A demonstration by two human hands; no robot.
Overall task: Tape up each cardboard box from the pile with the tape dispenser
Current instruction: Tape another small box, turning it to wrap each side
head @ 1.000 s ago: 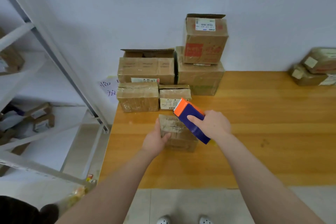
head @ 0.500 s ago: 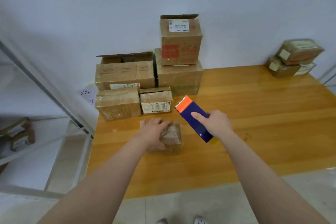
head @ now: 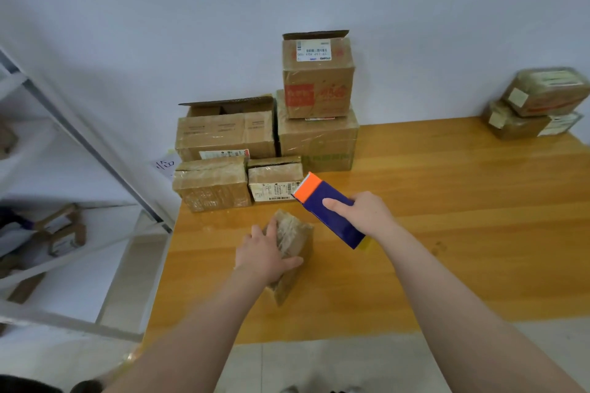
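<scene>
Nearest, the left hand (head: 263, 254) holds the small brown cardboard box wrapped in clear tape (head: 295, 234), its grip curled over the top with the thumb across the near side, and the box sits on the glossy orange-brown wooden worktop (head: 447, 233) towards its left front. Just right of it, the right hand (head: 367, 215) keeps its grip wrapped round the blue tape dispenser with an orange toothed end (head: 338, 226), held above the worktop and apart from the box. Beyond, the pile of brown cardboard boxes (head: 230, 150) stands against the wall, and two stacked taped parcels (head: 536, 105) sit far right
</scene>
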